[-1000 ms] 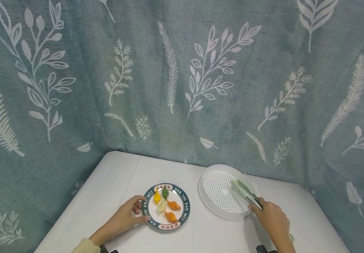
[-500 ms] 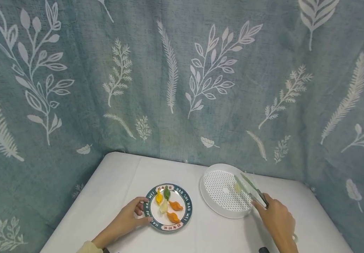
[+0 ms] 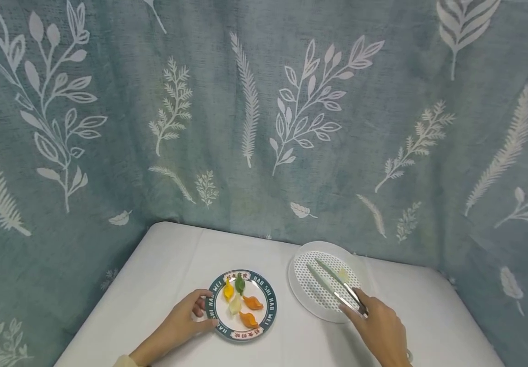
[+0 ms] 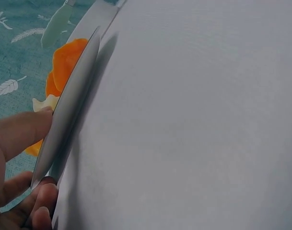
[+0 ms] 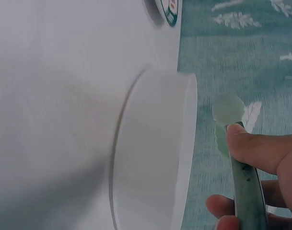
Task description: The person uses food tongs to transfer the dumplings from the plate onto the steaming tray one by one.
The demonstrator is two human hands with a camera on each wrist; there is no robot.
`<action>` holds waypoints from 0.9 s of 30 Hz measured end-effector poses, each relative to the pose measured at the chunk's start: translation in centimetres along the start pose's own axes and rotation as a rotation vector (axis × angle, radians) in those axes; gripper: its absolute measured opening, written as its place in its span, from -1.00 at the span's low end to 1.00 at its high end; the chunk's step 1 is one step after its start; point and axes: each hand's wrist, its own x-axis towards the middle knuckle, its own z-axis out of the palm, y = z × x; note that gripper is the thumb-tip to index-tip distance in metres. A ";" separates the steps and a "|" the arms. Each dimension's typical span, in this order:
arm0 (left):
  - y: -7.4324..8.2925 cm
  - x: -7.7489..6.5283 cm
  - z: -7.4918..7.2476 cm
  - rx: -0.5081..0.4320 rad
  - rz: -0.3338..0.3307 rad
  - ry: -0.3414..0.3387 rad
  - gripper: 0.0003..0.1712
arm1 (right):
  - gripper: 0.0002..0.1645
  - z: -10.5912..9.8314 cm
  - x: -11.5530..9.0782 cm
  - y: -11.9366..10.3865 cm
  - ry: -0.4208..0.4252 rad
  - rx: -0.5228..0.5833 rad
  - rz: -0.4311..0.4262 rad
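My left hand (image 3: 184,317) grips the near-left rim of a round plate (image 3: 271,306) with a dark green patterned border. In the left wrist view the thumb lies on the rim, fingers at its underside. Several shell-shaped dumplings sit on the plate: a yellow one (image 3: 228,291), a green one (image 3: 240,284), a pale one (image 3: 235,305) and two orange dumplings (image 3: 248,320). My right hand (image 3: 378,326) holds green-tipped tongs (image 3: 323,279), their arms apart above a white perforated steamer tray (image 3: 307,286). A pale yellowish dumpling (image 3: 343,276) lies in that tray, right of the tong tips.
A white cloth covers the table (image 3: 176,260). Behind and on both sides hangs a blue-green curtain (image 3: 245,204) with white leaf prints. The tray's raised wall (image 5: 153,148) stands close to my right hand in the right wrist view.
The tongs were closed around the pale dumpling; they spread and let it go in the tray. My right hand then shifted left with them. The left hand stays on the plate.
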 end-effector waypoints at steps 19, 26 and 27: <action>-0.1 0.3 -0.7 0.011 -0.043 -0.007 -0.14 | -0.25 3.2 -2.2 -5.1 -0.163 0.052 -0.110; -0.2 0.4 -0.4 0.007 -0.050 -0.006 -0.14 | -0.30 3.8 -3.1 -6.5 -0.196 0.035 -0.176; -0.2 0.4 -0.3 0.010 -0.051 -0.004 -0.14 | -0.30 3.9 -3.2 -6.7 -0.199 0.038 -0.188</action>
